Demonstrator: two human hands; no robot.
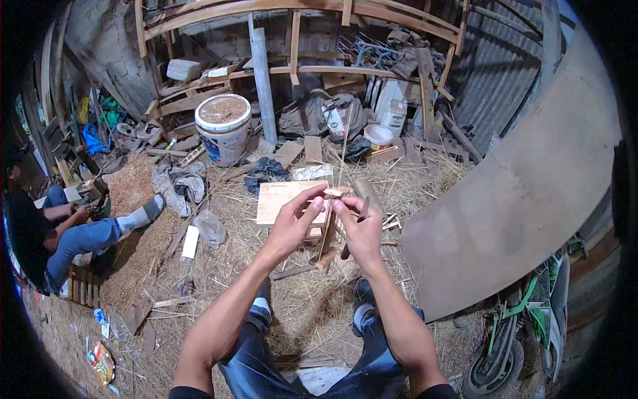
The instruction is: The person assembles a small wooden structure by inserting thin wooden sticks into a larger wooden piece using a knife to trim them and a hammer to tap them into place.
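My left hand (294, 225) and my right hand (359, 229) are raised together in front of me, fingertips meeting on a small pale sliver of wood (335, 192). The right hand also grips a dark-handled knife (354, 226), its handle pointing down past the palm. Just beyond the hands stands a low wooden block stand (282, 199) with a flat pale top, and thin bamboo strips (327, 239) lean against it. My knees in dark jeans show at the bottom of the view.
Straw and shavings cover the ground. A white bucket (224, 128) stands behind, amid stacked lumber. A large curved board (531, 179) leans at the right, with a green motorbike (531, 332) below it. Another person (60, 233) sits at the far left.
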